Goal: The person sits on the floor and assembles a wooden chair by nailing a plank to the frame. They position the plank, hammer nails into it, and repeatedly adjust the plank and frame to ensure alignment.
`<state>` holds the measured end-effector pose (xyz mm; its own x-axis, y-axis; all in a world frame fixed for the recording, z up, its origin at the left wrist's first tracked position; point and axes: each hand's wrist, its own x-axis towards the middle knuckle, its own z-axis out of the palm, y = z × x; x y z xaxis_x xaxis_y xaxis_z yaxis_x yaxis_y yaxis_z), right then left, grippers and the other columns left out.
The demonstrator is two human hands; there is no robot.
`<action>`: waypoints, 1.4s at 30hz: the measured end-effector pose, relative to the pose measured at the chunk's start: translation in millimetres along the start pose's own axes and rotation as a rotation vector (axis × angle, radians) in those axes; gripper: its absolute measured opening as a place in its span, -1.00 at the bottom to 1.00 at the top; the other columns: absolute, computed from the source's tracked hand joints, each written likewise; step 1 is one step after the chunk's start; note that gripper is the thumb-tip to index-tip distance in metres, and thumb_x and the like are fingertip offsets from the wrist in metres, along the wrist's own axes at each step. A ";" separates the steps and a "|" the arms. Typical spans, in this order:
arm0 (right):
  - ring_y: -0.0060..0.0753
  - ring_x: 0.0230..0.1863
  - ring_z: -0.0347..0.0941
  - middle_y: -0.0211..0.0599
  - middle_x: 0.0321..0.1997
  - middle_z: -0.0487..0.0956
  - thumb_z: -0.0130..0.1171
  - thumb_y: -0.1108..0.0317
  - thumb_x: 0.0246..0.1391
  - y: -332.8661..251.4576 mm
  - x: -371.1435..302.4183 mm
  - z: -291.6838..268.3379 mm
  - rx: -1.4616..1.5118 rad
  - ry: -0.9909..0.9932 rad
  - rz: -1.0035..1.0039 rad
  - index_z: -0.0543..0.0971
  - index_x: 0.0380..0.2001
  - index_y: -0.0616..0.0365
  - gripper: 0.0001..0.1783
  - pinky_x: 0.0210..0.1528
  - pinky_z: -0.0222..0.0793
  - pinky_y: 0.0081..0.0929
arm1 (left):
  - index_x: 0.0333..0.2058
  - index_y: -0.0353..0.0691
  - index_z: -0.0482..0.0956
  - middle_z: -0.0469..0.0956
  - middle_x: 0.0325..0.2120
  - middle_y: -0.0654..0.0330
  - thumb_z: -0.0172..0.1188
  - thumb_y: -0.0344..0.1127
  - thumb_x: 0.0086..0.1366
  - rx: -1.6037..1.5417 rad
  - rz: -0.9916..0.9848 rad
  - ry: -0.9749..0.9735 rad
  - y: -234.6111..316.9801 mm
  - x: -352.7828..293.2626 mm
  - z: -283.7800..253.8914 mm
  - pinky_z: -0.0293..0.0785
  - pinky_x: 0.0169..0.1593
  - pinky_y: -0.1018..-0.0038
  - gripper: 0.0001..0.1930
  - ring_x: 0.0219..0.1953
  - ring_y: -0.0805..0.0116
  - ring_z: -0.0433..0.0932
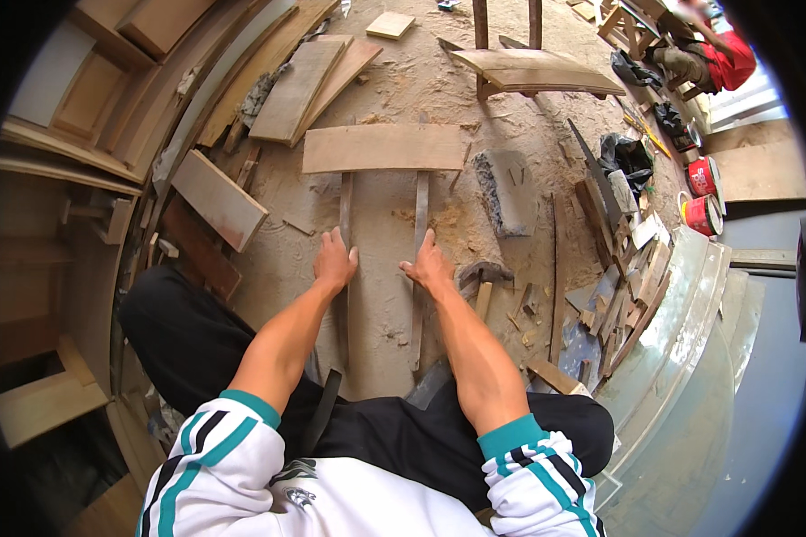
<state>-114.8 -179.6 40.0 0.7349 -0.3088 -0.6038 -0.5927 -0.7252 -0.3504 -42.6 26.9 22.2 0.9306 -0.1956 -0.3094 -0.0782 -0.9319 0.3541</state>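
In front of my knees lies a wooden frame: a broad, slightly curved pale board [381, 149] runs across two narrow wooden posts. My left hand [334, 262] is closed round the left post [346, 201], its thumb toward the inner side. The right post [422, 199] is gripped by my right hand [431, 267] at about the same height. Both posts run on toward my lap below the hands. A hammer with a dark head [485, 271] and a pale handle lies just right of my right hand.
Boards [300, 89] and a loose plank [221, 199] lie at left, beside cabinet-like woodwork [40, 242]. A similar curved-board frame [537, 72] stands far ahead. At right are a grey block [508, 192], wood offcuts [631, 300], red cans [700, 215] and glass sheets [681, 313]. Another person [724, 55] sits far right.
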 end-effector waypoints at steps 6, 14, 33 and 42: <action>0.16 0.16 0.46 0.24 0.31 0.31 0.40 0.04 -0.02 10.7 -10.7 13.9 0.032 0.013 -0.016 -0.17 0.44 0.24 0.20 0.12 0.45 -0.05 | 0.28 -0.22 0.17 0.33 0.06 -0.10 0.13 -0.11 0.32 -0.044 -0.052 0.081 3.5 1.6 19.3 0.46 0.04 0.02 -0.36 0.05 -0.15 0.48; 0.26 0.18 0.42 0.29 0.30 0.30 0.38 0.11 -0.03 27.0 -40.0 39.2 -0.009 0.090 -0.026 -0.15 0.44 0.23 0.17 0.15 0.42 -0.04 | 0.31 -0.16 0.19 0.33 0.02 0.03 0.19 -0.17 0.28 -0.171 0.033 0.300 0.6 -10.3 38.7 0.33 0.14 0.10 -0.34 0.09 -0.01 0.38; 0.31 0.15 0.41 0.34 0.23 0.36 0.24 0.22 0.05 52.0 -28.3 58.7 0.108 0.128 -0.135 -0.23 0.45 0.25 0.10 0.20 0.36 -0.04 | 0.35 -0.23 0.14 0.27 0.01 -0.02 0.22 -0.39 0.19 -0.378 0.105 0.252 -15.5 -3.9 51.2 0.23 0.20 0.18 -0.25 0.11 -0.02 0.28; 0.30 0.11 0.44 0.32 0.20 0.39 0.22 0.22 0.07 48.0 -30.5 47.0 0.049 0.083 -0.053 -0.23 0.45 0.25 0.08 0.16 0.38 -0.01 | 0.35 -0.23 0.14 0.24 0.04 -0.03 0.23 -0.38 0.20 -0.408 0.085 0.229 -13.2 -4.7 56.9 0.20 0.24 0.15 -0.25 0.15 -0.03 0.26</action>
<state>-181.2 -176.1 8.0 0.7890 -0.3223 -0.5231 -0.5664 -0.7115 -0.4160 -66.4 22.8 -31.2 0.9854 -0.1514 -0.0780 -0.0537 -0.7106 0.7016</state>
